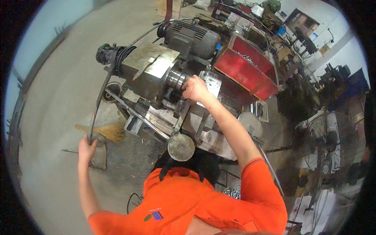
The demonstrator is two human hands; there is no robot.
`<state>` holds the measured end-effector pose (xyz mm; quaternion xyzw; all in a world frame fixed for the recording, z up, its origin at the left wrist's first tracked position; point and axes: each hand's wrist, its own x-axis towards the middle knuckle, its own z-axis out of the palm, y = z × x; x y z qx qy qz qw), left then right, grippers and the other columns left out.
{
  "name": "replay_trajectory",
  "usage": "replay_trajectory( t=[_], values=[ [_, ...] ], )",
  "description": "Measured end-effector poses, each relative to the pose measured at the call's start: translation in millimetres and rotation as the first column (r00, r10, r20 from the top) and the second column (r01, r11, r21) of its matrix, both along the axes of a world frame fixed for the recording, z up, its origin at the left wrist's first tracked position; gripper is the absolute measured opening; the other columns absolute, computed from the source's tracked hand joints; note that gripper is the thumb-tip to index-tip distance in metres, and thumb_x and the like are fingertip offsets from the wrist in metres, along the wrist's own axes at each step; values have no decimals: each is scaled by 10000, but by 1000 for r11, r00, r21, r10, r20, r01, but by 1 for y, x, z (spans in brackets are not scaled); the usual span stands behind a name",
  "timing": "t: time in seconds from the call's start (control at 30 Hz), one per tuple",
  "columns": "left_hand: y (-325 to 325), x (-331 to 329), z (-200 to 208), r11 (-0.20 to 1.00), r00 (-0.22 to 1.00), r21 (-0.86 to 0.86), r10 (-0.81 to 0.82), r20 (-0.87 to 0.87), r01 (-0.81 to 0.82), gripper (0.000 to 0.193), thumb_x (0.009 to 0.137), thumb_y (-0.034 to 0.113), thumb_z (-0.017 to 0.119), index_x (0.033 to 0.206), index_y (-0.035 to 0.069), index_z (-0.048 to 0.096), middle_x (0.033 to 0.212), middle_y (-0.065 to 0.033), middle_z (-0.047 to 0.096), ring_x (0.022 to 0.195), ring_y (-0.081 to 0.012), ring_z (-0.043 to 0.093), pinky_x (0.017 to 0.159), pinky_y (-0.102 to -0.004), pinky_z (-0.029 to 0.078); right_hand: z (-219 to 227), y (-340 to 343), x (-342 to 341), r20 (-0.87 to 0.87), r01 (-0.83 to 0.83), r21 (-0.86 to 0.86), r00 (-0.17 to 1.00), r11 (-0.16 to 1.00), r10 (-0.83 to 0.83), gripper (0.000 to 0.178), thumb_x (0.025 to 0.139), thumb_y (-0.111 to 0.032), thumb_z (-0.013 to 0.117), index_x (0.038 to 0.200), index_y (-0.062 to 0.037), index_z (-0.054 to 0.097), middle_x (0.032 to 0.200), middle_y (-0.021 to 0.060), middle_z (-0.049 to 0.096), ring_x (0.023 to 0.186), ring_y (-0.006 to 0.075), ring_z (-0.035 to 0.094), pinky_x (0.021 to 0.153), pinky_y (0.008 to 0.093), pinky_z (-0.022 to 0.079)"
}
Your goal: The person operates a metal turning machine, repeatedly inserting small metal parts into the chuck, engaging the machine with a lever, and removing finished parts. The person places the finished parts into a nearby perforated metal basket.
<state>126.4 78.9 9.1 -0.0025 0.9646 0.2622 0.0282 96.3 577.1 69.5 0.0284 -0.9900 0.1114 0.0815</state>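
While a long metal lever [98, 100] is gripped near its lower end by the left hand [85, 150], fingers wrapped round it, the right hand [194, 89] is placed up at the ringed metal spindle [176, 79], roughly mid-scene. The right fingers are bent in at the spindle's right end, but whether anything's actually pinched there can't be told, since the view is blocked by the hand itself. The lever is joined to the left end of the machine and slanted down to the near left. The spindle is mounted on the right side of a boxy headstock [165, 58], where a dark slim tool [145, 67] is laid across the top, and a ribbed motor [192, 39] is fitted on the far side. Small metal bits can be seen in the red bin [241, 70], far right. Nearer, a round metal disc [181, 147] is positioned just before the orange shirt [184, 192], and a straw broom [112, 132] is seen on the left.
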Motion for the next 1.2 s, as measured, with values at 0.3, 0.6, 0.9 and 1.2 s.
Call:
replay_trajectory(
  t=[0.3,0.6,0.9,1.2],
  values=[
    [-29,-35,-13,893,992,-447,-101,-77,56,223,785,178,580,927,6,579,728,-211,612,718,-373,609,625,-463,477,3,-2,-2,35,-2,78,999,997,-1,213,507,-221,600,628,-65,681,730,176,628,855,340,557,745,409,486],
    [-138,-161,-18,698,954,-711,-150,-260,-84,198,751,83,559,942,57,602,749,-165,633,737,-325,630,640,-433,495,4,-2,0,10,-2,92,1000,996,1,237,552,-197,592,729,-94,710,828,68,646,851,285,557,755,367,483],
    [25,-137,-67,948,678,313,191,-710,61,290,836,188,578,1041,-17,585,935,-198,644,852,-310,629,765,-385,485,20,5,59,-356,-162,-95,927,982,118,335,543,-179,619,852,-65,678,1096,120,592,975,314,519,842,395,447],
    [109,-134,-222,536,774,-614,-598,208,579,443,674,338,720,1062,160,602,923,-107,654,881,-302,636,728,-397,517,17,83,240,-152,318,-188,926,930,-347,369,549,-139,637,901,-32,669,1055,144,617,989,336,554,864,397,449]
  ],
)
